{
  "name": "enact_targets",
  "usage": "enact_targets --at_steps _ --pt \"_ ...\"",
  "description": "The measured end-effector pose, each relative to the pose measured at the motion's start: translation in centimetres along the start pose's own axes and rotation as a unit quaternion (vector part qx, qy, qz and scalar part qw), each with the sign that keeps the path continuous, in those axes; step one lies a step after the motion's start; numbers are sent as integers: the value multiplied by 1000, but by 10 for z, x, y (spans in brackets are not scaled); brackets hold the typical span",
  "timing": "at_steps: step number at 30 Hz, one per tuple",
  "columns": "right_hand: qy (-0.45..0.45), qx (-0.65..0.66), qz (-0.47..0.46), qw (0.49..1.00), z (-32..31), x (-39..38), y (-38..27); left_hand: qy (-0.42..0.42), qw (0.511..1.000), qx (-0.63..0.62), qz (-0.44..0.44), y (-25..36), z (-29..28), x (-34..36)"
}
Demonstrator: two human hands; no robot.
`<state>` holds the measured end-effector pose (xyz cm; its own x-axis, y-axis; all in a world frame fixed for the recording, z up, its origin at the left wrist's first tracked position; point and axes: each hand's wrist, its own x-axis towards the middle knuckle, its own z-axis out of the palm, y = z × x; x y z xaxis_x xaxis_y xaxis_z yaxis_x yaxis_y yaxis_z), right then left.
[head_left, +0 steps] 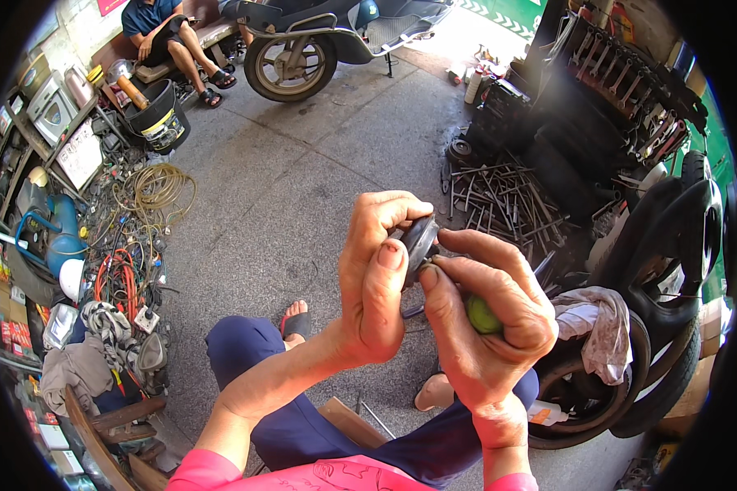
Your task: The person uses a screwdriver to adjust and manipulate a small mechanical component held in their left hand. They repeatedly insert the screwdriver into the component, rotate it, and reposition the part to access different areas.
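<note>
Up in front of my chest, my left hand (pixel 373 278) grips a black round disc-like part (pixel 420 244) between thumb and fingers, tilted nearly on edge. Against the disc's right side, the thumb and fingertips of my right hand (pixel 491 315) pinch at something small that I cannot make out. Tucked in the right palm is a green rounded handle (pixel 483 314), mostly covered by the fingers. A short dark piece (pixel 413 313) shows between the two hands; I cannot tell what it belongs to.
A pile of metal rods (pixel 508 200) lies ahead right, with tyres (pixel 663 360) and a rag (pixel 602 327) nearer. Cables (pixel 115 278), a coiled hose (pixel 157 186) and a black bucket (pixel 162 119) line the left. A scooter (pixel 291 65) and a seated person (pixel 172 41) are at the back.
</note>
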<state>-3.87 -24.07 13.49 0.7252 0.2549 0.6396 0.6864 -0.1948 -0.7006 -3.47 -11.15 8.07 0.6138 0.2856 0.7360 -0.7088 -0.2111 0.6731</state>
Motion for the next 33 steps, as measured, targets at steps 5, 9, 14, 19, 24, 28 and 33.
enact_targets --at_steps 5,9,14,19,24,28,33 --pt "2 -13 13 1000 3 0 -3 -7 999 -40 -32 1 -1 2" --pt "11 -41 8 999 5 -1 -3 -13 997 -40 -62 5 0 2" --pt "24 -64 -7 998 8 -2 -2 -2 990 -29 -135 9 0 0" --pt "24 -40 -5 999 8 -1 4 8 963 -83 -256 21 4 2" --pt "23 -23 11 999 8 1 1 19 954 -110 -280 23 4 3" --pt "31 -17 0 999 8 0 5 39 923 -189 -334 24 4 5" --pt "21 -16 -25 999 7 -1 12 48 888 -248 -383 24 3 7"
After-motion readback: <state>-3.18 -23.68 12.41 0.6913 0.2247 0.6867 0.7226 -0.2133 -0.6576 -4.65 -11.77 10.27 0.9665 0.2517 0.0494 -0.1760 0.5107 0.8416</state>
